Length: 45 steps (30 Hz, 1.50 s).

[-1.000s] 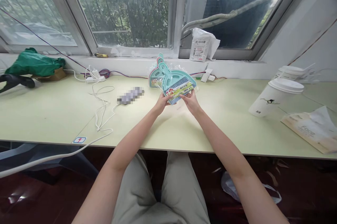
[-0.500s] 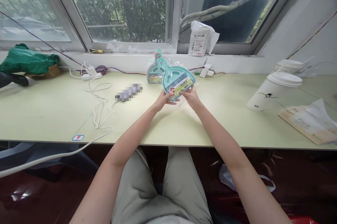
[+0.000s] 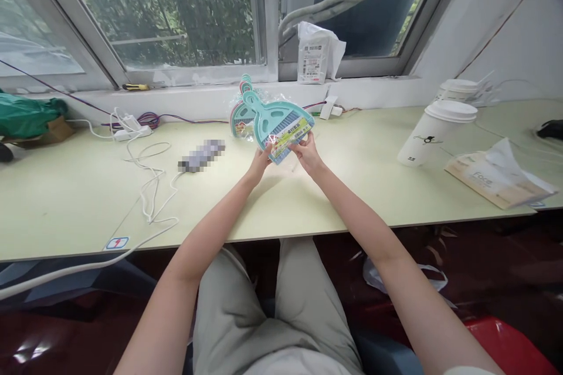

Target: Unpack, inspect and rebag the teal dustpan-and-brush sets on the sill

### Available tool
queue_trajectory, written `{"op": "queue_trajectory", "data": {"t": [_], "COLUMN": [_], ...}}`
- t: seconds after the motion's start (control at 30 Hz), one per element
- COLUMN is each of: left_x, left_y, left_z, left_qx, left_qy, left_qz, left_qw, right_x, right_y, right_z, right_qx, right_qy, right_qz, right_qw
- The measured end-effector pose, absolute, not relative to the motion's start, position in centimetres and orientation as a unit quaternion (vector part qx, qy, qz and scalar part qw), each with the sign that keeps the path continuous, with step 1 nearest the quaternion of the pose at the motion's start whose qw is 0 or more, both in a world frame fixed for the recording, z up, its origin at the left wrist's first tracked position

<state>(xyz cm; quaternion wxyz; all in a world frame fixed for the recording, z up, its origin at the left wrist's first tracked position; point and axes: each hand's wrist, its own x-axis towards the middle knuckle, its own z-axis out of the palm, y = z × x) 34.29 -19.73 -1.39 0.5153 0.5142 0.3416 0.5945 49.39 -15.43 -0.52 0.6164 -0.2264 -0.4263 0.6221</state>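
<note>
Both hands hold up a packaged teal dustpan (image 3: 281,118) with a blue-bristled brush and a yellow printed label, in clear plastic. My left hand (image 3: 260,162) grips its lower left corner, fingers closed on the edge. On the right edge, my right hand (image 3: 307,153) pinches the package near the label. The dustpan is tilted, its handle pointing up and to the left. Just behind it, more wrapped dustpans (image 3: 240,119), teal and pink, stand against the wall below the sill, partly hidden by the held one.
White cables (image 3: 153,187) and a blurred-out device (image 3: 201,155) lie left on the table (image 3: 211,210). Lidded paper cups (image 3: 433,134) and a tissue pack (image 3: 495,175) stand right. A white package (image 3: 313,58) and a yellow cutter (image 3: 135,87) rest on the sill. A green bag (image 3: 30,117) sits far left.
The view has swung a little to the right, so the scene shifts left. The dustpan stays in both hands, turned slightly so its label slants more steeply.
</note>
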Motion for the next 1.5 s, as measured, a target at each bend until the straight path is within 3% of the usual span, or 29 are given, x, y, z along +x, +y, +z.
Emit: {"op": "queue_trajectory", "data": {"t": [0.27,0.7,0.83,0.9,0.97,1.03,1.1,1.3,1.5], "left_x": [34.2,33.6,31.5,30.0,28.4,27.1,26.3,26.1,26.5], "left_y": [-20.6,-19.9,-19.1,-18.8,-18.7,-18.7,-18.7,-18.6,-18.5], "left_z": [-0.5,-1.1,-0.6,-0.4,-0.3,-0.5,-0.7,-1.2,-1.5], "left_qx": [0.495,0.476,0.466,0.437,0.419,0.413,0.407,0.402,0.391], "left_qy": [0.378,0.416,0.461,0.475,0.469,0.458,0.449,0.416,0.457], "left_qz": [0.590,0.588,0.571,0.579,0.575,0.554,0.542,0.539,0.497], "left_qw": [0.514,0.505,0.494,0.498,0.523,0.559,0.582,0.612,0.625], "right_x": [50.6,48.8,50.9,52.5,53.6,53.9,53.3,51.6,52.0], "right_y": [-14.6,-13.9,-13.6,-13.2,-12.8,-12.6,-12.5,-13.3,-13.4], "right_z": [-0.5,-2.2,-1.5,-1.4,-1.5,-1.9,-2.2,-2.3,-2.2], "right_qx": [-0.228,-0.270,-0.349,-0.423,-0.470,-0.428,-0.353,-0.285,-0.299], "right_qy": [-0.471,-0.414,-0.481,-0.565,-0.657,-0.744,-0.807,-0.792,-0.773], "right_qz": [0.660,0.649,0.661,0.581,0.399,0.235,0.159,0.145,0.153], "right_qw": [0.540,0.579,0.458,0.404,0.434,0.456,0.446,0.519,0.538]}}
